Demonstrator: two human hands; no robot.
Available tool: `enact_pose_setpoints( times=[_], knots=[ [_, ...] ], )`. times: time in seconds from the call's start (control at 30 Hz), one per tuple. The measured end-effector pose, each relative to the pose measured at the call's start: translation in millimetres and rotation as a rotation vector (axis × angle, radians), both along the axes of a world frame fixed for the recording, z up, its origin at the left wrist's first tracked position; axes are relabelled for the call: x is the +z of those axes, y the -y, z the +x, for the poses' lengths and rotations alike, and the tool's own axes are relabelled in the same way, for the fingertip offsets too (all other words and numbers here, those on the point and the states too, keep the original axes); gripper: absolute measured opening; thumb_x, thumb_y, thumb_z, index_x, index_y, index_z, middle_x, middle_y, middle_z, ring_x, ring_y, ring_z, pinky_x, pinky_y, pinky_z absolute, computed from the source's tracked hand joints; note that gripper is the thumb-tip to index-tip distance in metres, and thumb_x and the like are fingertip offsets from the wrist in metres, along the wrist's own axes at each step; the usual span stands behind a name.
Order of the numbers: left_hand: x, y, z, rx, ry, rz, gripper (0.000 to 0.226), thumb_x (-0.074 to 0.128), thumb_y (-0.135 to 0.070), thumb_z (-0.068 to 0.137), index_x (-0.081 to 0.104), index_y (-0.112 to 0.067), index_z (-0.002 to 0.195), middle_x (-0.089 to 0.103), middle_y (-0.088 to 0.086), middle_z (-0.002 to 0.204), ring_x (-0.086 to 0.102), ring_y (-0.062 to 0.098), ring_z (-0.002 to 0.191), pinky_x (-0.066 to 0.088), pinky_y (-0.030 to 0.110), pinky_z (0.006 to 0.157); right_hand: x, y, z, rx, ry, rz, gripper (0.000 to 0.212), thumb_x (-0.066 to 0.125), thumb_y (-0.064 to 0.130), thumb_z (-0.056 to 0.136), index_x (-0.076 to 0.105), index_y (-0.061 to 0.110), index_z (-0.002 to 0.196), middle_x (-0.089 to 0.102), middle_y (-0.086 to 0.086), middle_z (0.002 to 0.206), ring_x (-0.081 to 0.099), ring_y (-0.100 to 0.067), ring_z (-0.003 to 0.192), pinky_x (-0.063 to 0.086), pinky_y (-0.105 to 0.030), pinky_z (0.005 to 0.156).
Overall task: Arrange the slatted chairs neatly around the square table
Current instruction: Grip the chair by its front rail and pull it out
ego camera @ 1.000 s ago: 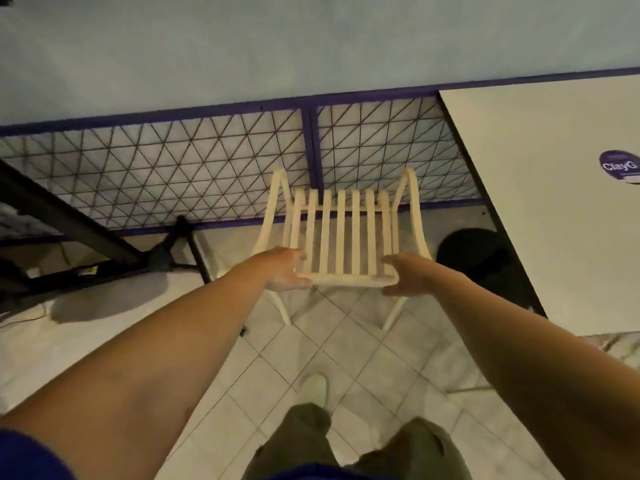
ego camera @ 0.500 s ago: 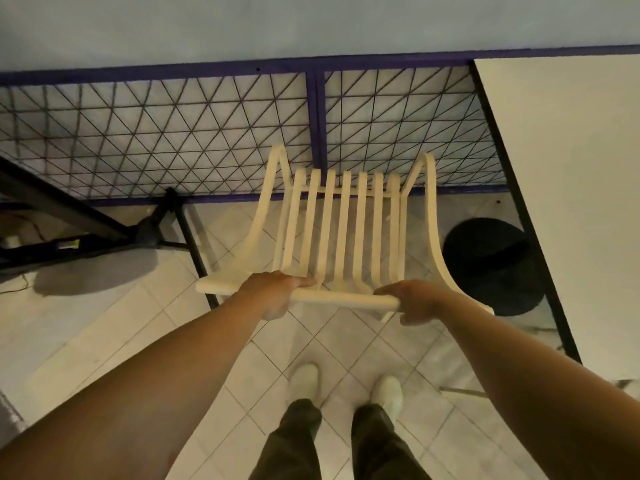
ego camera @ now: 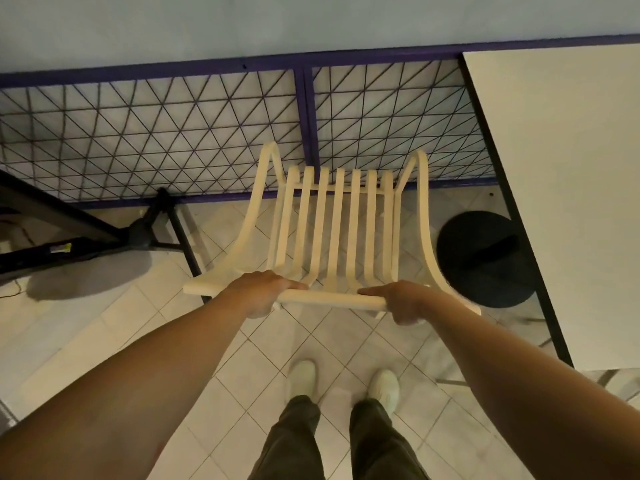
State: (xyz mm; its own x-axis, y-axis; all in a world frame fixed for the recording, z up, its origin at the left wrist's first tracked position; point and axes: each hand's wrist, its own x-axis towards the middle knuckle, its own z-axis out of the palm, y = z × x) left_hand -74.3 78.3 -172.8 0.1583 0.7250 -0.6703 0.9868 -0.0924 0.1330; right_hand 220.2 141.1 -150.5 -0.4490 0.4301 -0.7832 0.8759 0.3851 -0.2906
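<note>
Two hands grasp the near top rail [ego camera: 332, 298] of the cream slatted chair [ego camera: 337, 230]: the left hand [ego camera: 263, 292] curls over the rail left of centre, and the right hand [ego camera: 403, 303] wraps round its right end. The chair is over the tiled floor [ego camera: 166, 341], seat towards a purple-framed mesh railing [ego camera: 156, 133]; whether its legs touch the floor cannot be told. The white square surface [ego camera: 571, 202] lies just right of the chair, with its round black base [ego camera: 485, 258] beside the chair's right arm. Pale shoes [ego camera: 304, 374] stand behind the chair.
</note>
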Motion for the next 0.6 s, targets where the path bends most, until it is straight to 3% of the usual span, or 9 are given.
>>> enact_pose_setpoints(
  times=[0.2, 0.3, 0.4, 0.5, 0.6],
  knots=[
    [6, -4, -20, -0.062, 0.002, 0.001, 0.097, 0.055, 0.01, 0.086, 0.033, -0.068, 0.14, 0.039, -0.014, 0.085, 0.043, 0.007, 0.065, 0.03, 0.025, 0.047, -9, 28, -15, -0.11, -0.005, 0.017, 0.087, 0.061, 0.001, 0.085, 0.025, 0.048, 0.148, 0.058, -0.002, 0.128, 0.058, -0.023, 0.108, 0.048, -0.038, 0.094],
    [11, -10, -30, -0.112, -0.014, -0.001, 0.098, 0.059, 0.009, 0.085, 0.032, -0.066, 0.141, 0.046, -0.008, 0.095, 0.041, 0.006, 0.065, 0.03, 0.025, 0.049, -13, 41, -25, -0.171, -0.011, 0.024, 0.086, 0.061, 0.002, 0.085, 0.025, 0.047, 0.149, 0.057, -0.002, 0.128, 0.058, -0.022, 0.105, 0.048, -0.036, 0.09],
    [14, -20, -41, -0.176, -0.026, 0.004, 0.095, 0.062, 0.005, 0.086, 0.032, -0.066, 0.141, 0.048, -0.006, 0.099, 0.045, 0.01, 0.068, 0.038, 0.03, 0.059, -15, 49, -34, -0.235, -0.025, 0.009, 0.086, 0.061, 0.003, 0.084, 0.024, 0.046, 0.149, 0.056, -0.004, 0.129, 0.058, -0.024, 0.106, 0.049, -0.038, 0.09],
    [15, -31, -50, -0.225, -0.048, 0.014, 0.092, 0.055, 0.006, 0.09, 0.032, -0.067, 0.141, 0.052, -0.003, 0.104, 0.046, 0.01, 0.066, 0.036, 0.03, 0.056, -18, 57, -44, -0.289, -0.037, -0.007, 0.087, 0.06, 0.003, 0.083, 0.023, 0.046, 0.15, 0.057, -0.004, 0.125, 0.057, -0.023, 0.103, 0.049, -0.036, 0.088],
    [19, -41, -57, -0.27, -0.071, 0.028, 0.089, 0.055, 0.004, 0.092, 0.033, -0.068, 0.14, 0.05, -0.005, 0.104, 0.053, 0.019, 0.078, 0.041, 0.032, 0.064, -21, 65, -55, -0.35, -0.048, -0.014, 0.087, 0.06, 0.004, 0.084, 0.022, 0.046, 0.15, 0.056, -0.002, 0.119, 0.055, -0.02, 0.096, 0.046, -0.033, 0.081]
  ],
)
